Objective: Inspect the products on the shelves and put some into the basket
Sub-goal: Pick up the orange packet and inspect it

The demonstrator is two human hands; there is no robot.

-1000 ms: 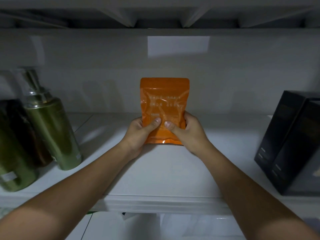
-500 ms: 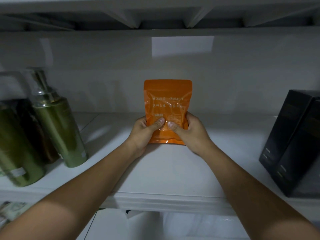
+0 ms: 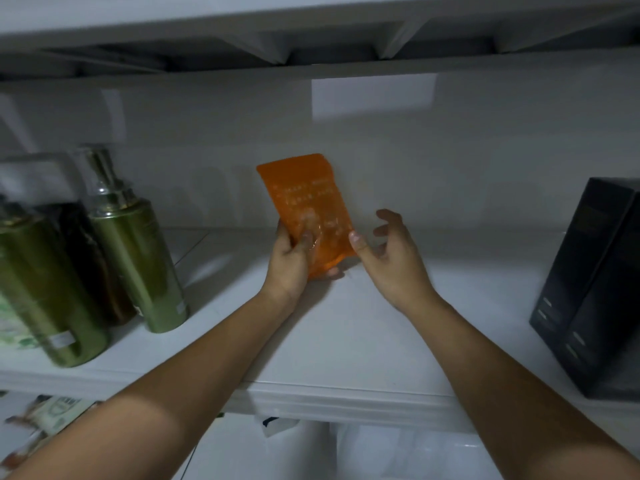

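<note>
The orange pouch (image 3: pixel 306 211) is held above the white shelf (image 3: pixel 346 341), tilted with its top leaning left. The left hand (image 3: pixel 289 263) grips its lower part, thumb on the front. The right hand (image 3: pixel 389 258) is just beside the pouch with fingers spread and loose; its thumb seems to touch the pouch's edge. Green bottles (image 3: pixel 135 258) stand at left, black boxes (image 3: pixel 595 289) at right.
</note>
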